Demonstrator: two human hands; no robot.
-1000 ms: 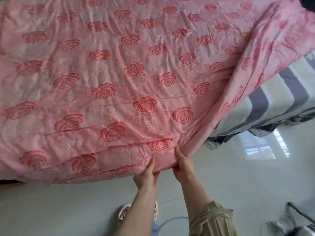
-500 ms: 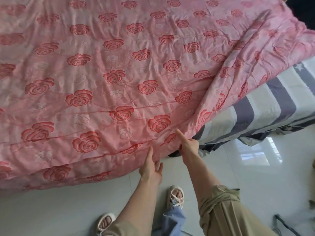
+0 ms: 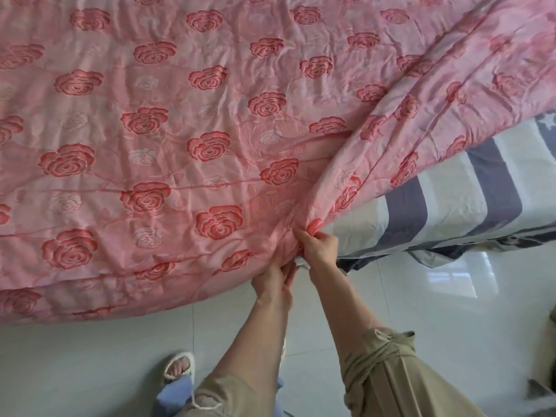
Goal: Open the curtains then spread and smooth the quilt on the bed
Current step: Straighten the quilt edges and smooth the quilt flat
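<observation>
At the bed's near edge, head view, we see both hands meet on one bunched pt of the pink rose-print quilt [image 3: 180,145]. The right hand [image 3: 319,248] sits higher: thumb & fingers curled, pinching a gather of fabric right where the quilt's long fold starts. The left hand [image 3: 274,276] is just below it, fingers wrapped round the hem. We can't make out each fingertip, cloth hides some.

The quilt covers the left & middle of the bed, wrinkled, w/ its near border hanging over the bed's near edge above the tiled floor [image 3: 90,356]. Toward the bed's right side it's turned up in a diagonal fold, so the grey-and-white striped sheet [image 3: 451,212] shows at the near right corner, its edge drooping to the tiles.

Lower down, both forearms reach fwd from rolled khaki sleeves [image 3: 388,374]. A foot in a white sandal [image 3: 180,366] stands on the floor near the bed's near edge, left of the arms, w/ a blue trouser leg [image 3: 171,398] just below it.
</observation>
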